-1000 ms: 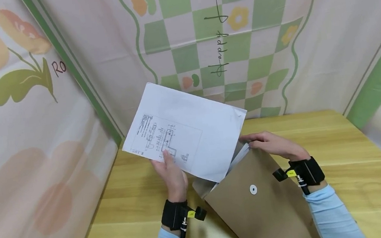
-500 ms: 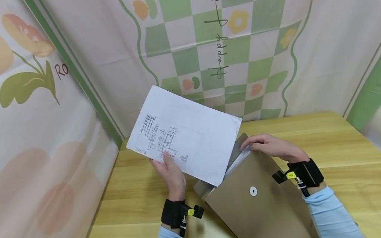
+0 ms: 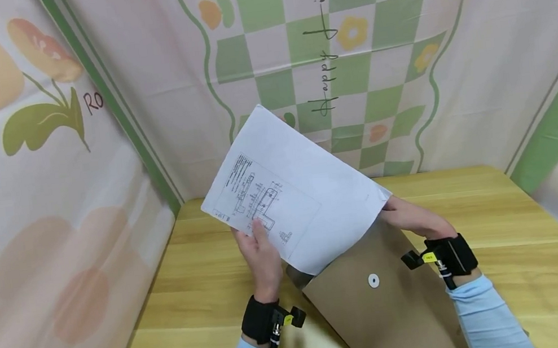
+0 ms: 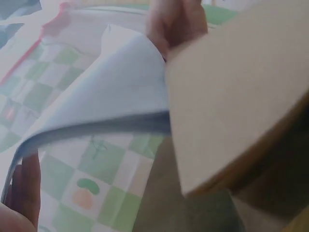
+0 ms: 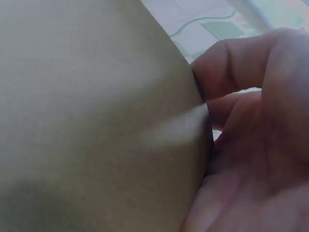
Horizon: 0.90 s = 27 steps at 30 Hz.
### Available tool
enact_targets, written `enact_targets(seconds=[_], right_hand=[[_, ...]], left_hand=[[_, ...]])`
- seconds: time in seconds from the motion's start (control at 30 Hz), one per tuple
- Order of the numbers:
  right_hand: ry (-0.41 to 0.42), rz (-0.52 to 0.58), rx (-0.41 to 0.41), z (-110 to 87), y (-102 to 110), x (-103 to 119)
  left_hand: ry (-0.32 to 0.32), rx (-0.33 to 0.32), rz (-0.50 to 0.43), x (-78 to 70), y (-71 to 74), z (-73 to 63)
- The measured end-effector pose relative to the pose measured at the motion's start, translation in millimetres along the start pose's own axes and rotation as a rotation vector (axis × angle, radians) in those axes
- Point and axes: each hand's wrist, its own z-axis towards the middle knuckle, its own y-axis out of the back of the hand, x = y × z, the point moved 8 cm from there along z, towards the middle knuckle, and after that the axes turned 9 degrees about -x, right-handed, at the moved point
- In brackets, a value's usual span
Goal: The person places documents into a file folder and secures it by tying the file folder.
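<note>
A white sheet of paper (image 3: 305, 177) printed with a technical drawing is tilted in front of me, my left hand (image 3: 263, 258) pinching its near edge with the thumb on top. The sheet's lower corner overlaps the mouth of a brown paper document envelope (image 3: 401, 314), which has a white round button. In the left wrist view the paper (image 4: 111, 87) bends in a curve toward the envelope (image 4: 236, 92). My right hand (image 3: 419, 219) is at the envelope's upper right corner, fingertips hidden behind the sheet. The right wrist view shows its fingers (image 5: 241, 63) curled at the envelope's edge.
Beneath everything is a wooden table (image 3: 195, 296). A printed fabric curtain (image 3: 270, 44) with green checks rises behind its far edge, and another flowered curtain (image 3: 60, 231) borders the left side.
The sheet has shifted right and turned, its right corner now covering my right fingertips and most of the envelope's mouth, where white paper showed before. My left hand moved slightly right with it.
</note>
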Motion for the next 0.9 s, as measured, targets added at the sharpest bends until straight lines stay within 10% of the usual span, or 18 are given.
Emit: enact_targets(seconds=[0.47,0.9], right_hand=[[0.080,0.006,0.020,0.9,4,9],[0.119,0.006,0.037,-1.0,3,11]], left_hand=[[0.155,-0.149,0.042,26.1,25.2,2.1],[0.112,-0.177,-0.024,16.2,31.5,-3.0]])
